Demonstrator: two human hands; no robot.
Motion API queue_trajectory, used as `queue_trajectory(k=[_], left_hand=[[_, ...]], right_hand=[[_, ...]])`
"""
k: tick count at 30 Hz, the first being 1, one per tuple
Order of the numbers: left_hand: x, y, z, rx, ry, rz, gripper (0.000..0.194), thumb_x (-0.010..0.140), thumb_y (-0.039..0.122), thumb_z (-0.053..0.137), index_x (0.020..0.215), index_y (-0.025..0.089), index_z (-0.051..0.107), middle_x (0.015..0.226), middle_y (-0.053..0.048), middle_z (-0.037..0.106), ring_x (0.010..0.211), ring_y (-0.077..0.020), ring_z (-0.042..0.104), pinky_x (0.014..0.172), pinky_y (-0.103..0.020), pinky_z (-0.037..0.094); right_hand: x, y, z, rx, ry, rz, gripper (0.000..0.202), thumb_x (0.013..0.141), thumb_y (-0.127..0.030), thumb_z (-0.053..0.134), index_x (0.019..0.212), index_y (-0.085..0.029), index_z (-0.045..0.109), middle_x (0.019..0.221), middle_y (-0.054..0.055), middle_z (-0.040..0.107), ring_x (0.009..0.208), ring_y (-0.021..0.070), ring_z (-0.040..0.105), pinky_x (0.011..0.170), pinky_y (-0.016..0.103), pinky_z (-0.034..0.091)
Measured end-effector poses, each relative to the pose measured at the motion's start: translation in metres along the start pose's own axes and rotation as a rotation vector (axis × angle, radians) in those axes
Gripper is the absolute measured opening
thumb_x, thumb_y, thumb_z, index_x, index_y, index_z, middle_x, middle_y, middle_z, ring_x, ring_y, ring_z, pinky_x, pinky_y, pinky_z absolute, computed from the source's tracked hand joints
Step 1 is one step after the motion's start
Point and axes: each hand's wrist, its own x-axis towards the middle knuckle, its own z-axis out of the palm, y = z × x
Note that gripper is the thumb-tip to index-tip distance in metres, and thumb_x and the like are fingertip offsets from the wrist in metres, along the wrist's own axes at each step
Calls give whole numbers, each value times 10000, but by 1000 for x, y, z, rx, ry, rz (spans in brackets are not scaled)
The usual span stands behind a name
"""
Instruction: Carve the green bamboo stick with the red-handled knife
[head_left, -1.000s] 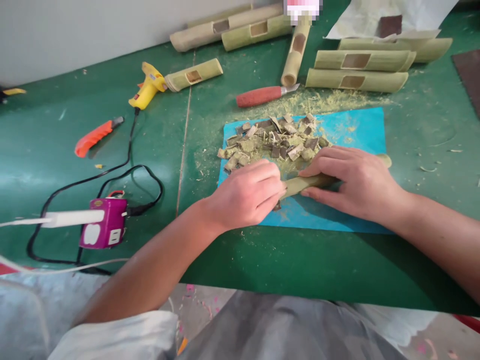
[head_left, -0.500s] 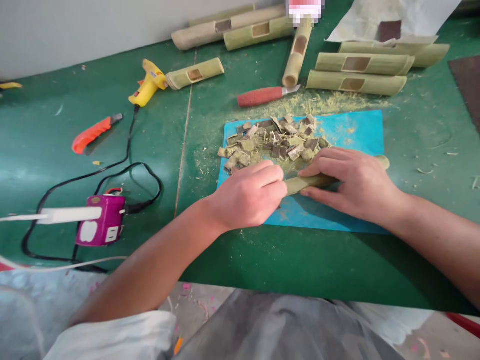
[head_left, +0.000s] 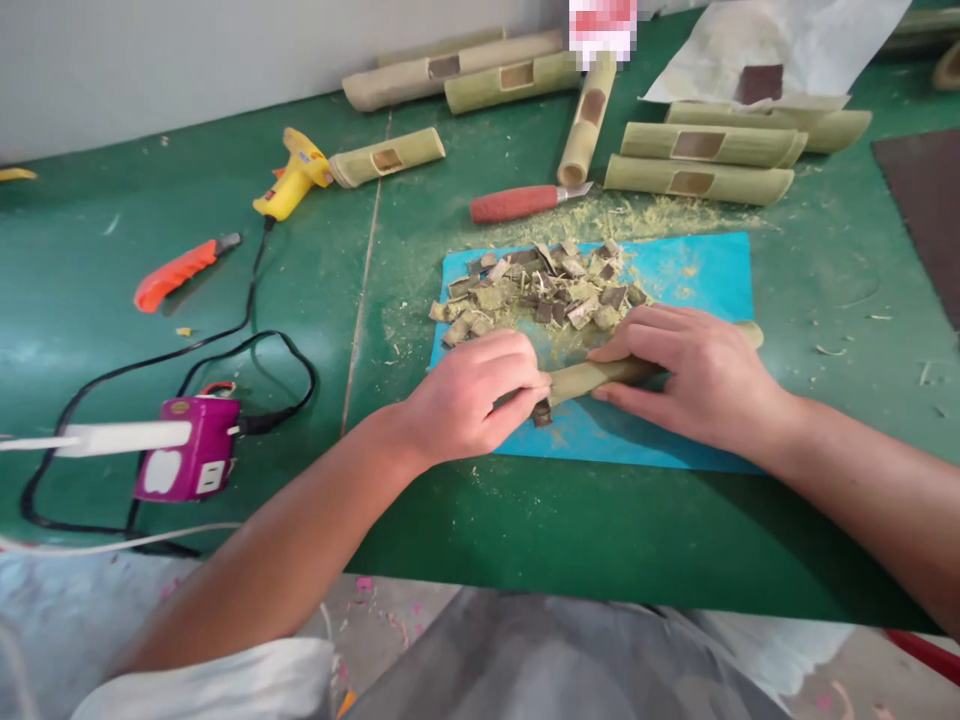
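Note:
A slim green bamboo tube [head_left: 577,381] lies slantwise over a blue sheet [head_left: 694,275]. My right hand [head_left: 694,370] is wrapped over the tube's middle, thumb on the near side, fingers on the far side. At the tube's left end, my left hand [head_left: 480,392] pinches with thumb and forefinger; whatever is between the fingertips is too small to make out. A small dark chip [head_left: 542,413] is by that end, under the fingertips. Behind the hands, a heap of brown and green bamboo chips [head_left: 547,290] with sawdust covers part of the sheet.
A red-handled knife [head_left: 517,204] lies behind the sheet, near several notched bamboo tubes [head_left: 735,180]. To the left are an orange cutter [head_left: 176,275], a yellow glue gun [head_left: 292,175], a purple power adapter [head_left: 195,450] and looping cables. White paper [head_left: 705,50] is at the back right.
My left hand has slid left off the tube's end, from a closed fist to a fingertip pinch, exposing the dark chip. My right hand keeps its hold. The camera view has shifted slightly.

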Motion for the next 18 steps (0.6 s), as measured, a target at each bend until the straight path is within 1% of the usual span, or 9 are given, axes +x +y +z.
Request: queue_trajectory(k=[4,9,12,18], left_hand=[[0,-2,1,-15,0,-5,162,960,92,582,809,147,604,778,-51,642,740,-150,591,677,-277,482],[-1,-2,1,-12,2,-47,165,961,100,578,809,163,588,774,-33,633,734,-142,583,674,-272,477],[-1,-2,1,-14,7,-48,193,961,114,581,777,173,572,733,-15,607,702,-134,557,648,-268,451],[-2,0,3,49,11,-55,207,952,120,586,754,174,560,703,-12,590,657,-131,525,603,-272,412]], right_hand=[[0,-1,-1,13,0,4,197,878,-360,732,970,-186,725,938,75,747,883,253,688,708,350,480],[0,0,-1,15,-7,6,192,881,-357,725,975,-189,729,921,71,743,874,254,686,702,354,479],[-1,0,-1,12,-5,12,197,872,-359,732,969,-187,729,922,72,743,865,255,684,697,356,478],[0,-1,-2,7,-22,23,197,879,-373,719,973,-200,729,913,66,738,853,245,670,695,352,465]])
